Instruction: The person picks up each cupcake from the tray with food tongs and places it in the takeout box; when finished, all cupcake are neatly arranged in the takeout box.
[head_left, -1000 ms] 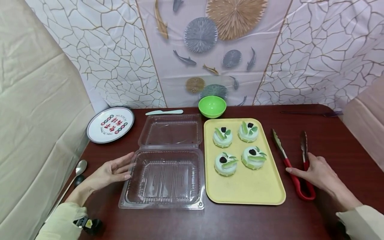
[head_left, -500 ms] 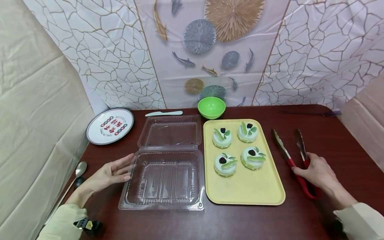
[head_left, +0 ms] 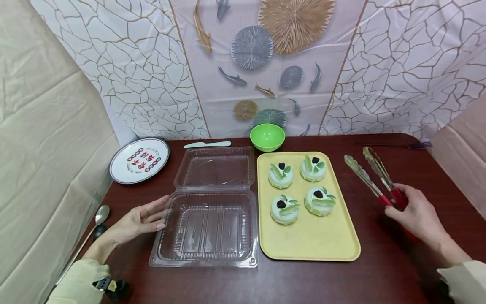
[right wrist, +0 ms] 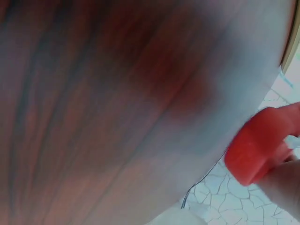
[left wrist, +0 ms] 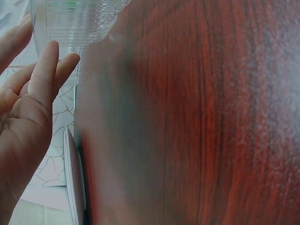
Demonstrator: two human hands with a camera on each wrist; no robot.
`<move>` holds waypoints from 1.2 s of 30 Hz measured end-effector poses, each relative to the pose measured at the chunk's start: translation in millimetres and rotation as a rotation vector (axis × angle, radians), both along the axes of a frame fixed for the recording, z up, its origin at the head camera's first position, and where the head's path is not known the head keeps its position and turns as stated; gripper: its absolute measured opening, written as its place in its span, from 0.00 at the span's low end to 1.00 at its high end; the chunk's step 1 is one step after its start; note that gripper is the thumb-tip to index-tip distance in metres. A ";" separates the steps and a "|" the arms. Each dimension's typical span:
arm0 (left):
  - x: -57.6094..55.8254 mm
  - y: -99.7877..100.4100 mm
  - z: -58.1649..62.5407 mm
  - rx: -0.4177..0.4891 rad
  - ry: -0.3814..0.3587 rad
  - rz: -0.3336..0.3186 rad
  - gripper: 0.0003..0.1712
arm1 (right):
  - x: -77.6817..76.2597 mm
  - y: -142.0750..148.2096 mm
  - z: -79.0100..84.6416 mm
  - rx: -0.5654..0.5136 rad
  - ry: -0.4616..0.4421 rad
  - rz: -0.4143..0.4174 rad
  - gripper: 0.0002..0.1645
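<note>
My right hand [head_left: 417, 213] grips the red handles of metal-tipped tongs [head_left: 379, 177], whose two arms stand slightly apart and point away from me. In the right wrist view the red handle end [right wrist: 255, 145] shows beside the fingers. My left hand [head_left: 138, 219] has its fingers extended at the left rim of a clear plastic clamshell box [head_left: 212, 228], its lid laid back. Left of the tongs lies a yellow tray [head_left: 307, 242] with several small round green-and-white cakes [head_left: 319, 202], each topped with a dark berry, a green slice and leaves.
A white plate [head_left: 139, 160] with red lettering lies at the back left. Behind the box and tray are a pale knife [head_left: 207, 144] and a green bowl [head_left: 267, 137]. A long spoon [head_left: 101, 215] lies by the left hand; a dark fork [head_left: 417, 145] is at the back right.
The right hand has closed round the tongs and raised them, and their arms have drawn closer together. The left hand, box and tray stay in place.
</note>
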State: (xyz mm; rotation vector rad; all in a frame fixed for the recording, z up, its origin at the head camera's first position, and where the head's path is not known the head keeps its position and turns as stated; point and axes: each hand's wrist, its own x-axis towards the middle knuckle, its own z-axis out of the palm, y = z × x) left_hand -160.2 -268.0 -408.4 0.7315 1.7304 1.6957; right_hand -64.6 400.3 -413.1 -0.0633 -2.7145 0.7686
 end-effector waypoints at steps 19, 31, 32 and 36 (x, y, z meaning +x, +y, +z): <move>0.4 0.5 0.3 -0.018 0.020 0.003 0.44 | 4.7 6.1 1.0 -0.001 0.340 0.203 0.36; 0.4 -2.3 0.6 -0.012 0.013 0.006 0.44 | 16.4 12.8 -4.8 0.091 0.311 0.384 0.43; 0.1 -2.4 0.1 -0.011 0.013 0.006 0.44 | 16.9 12.4 -4.2 0.100 0.305 0.385 0.44; -0.4 -2.3 -1.2 -0.017 0.016 0.010 0.44 | 17.8 11.1 -0.1 0.141 0.308 0.411 0.44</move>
